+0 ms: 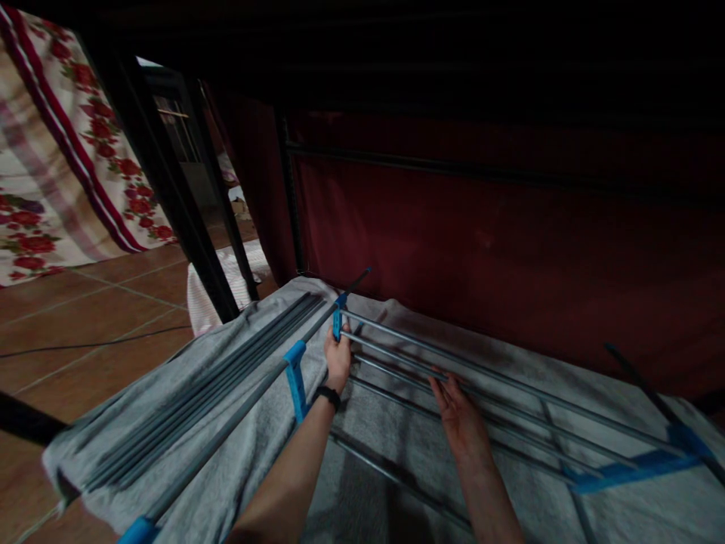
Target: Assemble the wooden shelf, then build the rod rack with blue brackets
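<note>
Both hands on a part-built rod rack lying flat on grey cloth, dim light.

L hand (pixel 338 360): fingers curled and pressed together round the blue plastic connector (pixel 337 320) at the rack's far-left corner, where the metal rods (pixel 453 363) plug in; grip looks like it steadies that joint. Black wristband (pixel 327 396) on L wrist. R hand (pixel 460 415): palm up, fingers loosely spread and hooked under/around one middle rod, prob. supporting it level w/ the others. Rods run parallel L to R toward a second blue connector (pixel 628 472) at far right. Loose bundle of spare rods (pixel 215 378) lies apart on the left, on the grey blanket (pixel 396 446), which sits over tile floor (pixel 91 317). Dark red fabric panel (pixel 510 249) just behind.
</note>
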A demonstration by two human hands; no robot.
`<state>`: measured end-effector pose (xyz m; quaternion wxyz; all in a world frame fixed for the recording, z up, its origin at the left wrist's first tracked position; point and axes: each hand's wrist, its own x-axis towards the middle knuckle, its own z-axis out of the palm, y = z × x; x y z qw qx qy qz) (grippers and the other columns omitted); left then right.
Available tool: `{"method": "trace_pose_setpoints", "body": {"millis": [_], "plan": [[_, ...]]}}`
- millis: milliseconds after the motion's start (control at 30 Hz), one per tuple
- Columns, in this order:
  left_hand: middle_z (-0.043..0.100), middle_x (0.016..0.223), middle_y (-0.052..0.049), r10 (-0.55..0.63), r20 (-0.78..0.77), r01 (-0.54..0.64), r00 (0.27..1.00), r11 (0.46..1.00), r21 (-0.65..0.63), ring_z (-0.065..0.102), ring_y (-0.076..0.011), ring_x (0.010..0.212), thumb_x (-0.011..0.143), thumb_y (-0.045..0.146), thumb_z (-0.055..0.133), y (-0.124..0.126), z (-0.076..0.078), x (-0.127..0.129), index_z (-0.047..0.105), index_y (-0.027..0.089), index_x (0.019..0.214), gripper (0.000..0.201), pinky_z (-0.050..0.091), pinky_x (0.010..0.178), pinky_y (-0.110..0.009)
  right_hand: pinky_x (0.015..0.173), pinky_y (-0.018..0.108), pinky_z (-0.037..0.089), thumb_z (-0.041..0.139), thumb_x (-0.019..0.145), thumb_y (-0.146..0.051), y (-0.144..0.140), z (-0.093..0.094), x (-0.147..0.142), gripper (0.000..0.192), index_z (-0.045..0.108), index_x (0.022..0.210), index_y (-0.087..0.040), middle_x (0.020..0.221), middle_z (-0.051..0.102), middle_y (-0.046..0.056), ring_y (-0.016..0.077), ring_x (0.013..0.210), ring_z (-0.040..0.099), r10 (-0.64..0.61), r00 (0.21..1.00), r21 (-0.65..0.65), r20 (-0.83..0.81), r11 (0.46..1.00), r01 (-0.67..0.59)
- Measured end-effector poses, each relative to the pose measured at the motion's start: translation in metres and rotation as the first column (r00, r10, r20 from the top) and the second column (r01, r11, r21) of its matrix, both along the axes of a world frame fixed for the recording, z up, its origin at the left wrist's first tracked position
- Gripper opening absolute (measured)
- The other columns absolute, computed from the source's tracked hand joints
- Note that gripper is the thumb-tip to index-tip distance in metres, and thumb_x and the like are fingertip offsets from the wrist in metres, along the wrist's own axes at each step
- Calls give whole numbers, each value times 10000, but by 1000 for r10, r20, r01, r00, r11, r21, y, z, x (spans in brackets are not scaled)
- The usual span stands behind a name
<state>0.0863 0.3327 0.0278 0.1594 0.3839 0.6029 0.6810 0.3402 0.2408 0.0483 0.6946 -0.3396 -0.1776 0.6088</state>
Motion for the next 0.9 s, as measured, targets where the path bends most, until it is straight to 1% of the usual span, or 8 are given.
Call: {"method": "trace_pose_setpoints", "body": {"millis": [67, 200, 333, 433, 667, 900], "plan": [[524, 690, 11, 4, 25, -5, 1000, 1000, 19, 450, -138, 642, 881, 457, 543, 1, -1, 1, 567, 191, 787, 282, 388, 634, -269, 1047, 403, 527, 881, 645, -256, -1, -2, 1, 211, 712, 761, -209, 929, 754, -4, 183, 1028, 696, 0, 1000, 12, 9, 1000, 0], [469, 644, 28, -1, 44, 0, 999, 1000, 18, 415, -126, 608, 885, 446, 550, 2, -1, 2, 528, 200, 732, 290, 367, 600, -260, 1070, 426, 508, 870, 673, -268, -3, -6, 4, 193, 719, 778, -212, 952, 753, -2, 184, 1046, 688, 22, 999, 47, 24, 999, -24], [490, 662, 23, -4, 59, 3, 998, 1000, 23, 435, -128, 625, 888, 454, 546, 3, -1, 3, 527, 202, 732, 298, 380, 618, -261, 1079, 425, 503, 864, 686, -258, -6, -10, 7, 180, 723, 790, -216, 944, 750, -19, 174, 1045, 687, 28, 999, 69, 16, 997, -29], [500, 666, 23, 3, 54, -4, 999, 1000, 11, 447, -130, 631, 885, 443, 554, 3, -4, 4, 527, 203, 730, 287, 385, 632, -264, 1074, 443, 507, 871, 676, -261, -6, -11, 8, 191, 725, 789, -213, 933, 750, -17, 188, 1042, 691, 18, 1000, 73, 26, 997, -20], [508, 657, 24, 16, 44, -17, 999, 1000, 1, 458, -135, 638, 880, 451, 571, 7, -8, 5, 514, 204, 731, 294, 387, 650, -277, 1061, 441, 520, 869, 679, -292, -7, -9, 7, 208, 731, 812, -212, 959, 749, -1, 211, 1067, 688, 10, 999, 95, 51, 995, -15], [517, 630, 19, 82, 36, -81, 996, 996, -27, 464, -145, 616, 853, 470, 612, 10, -4, 9, 499, 212, 689, 326, 381, 635, -290, 1050, 403, 531, 866, 688, -284, -11, -10, 9, 194, 731, 803, -207, 933, 750, -13, 198, 1059, 694, 16, 999, 97, 40, 995, -20]]}}
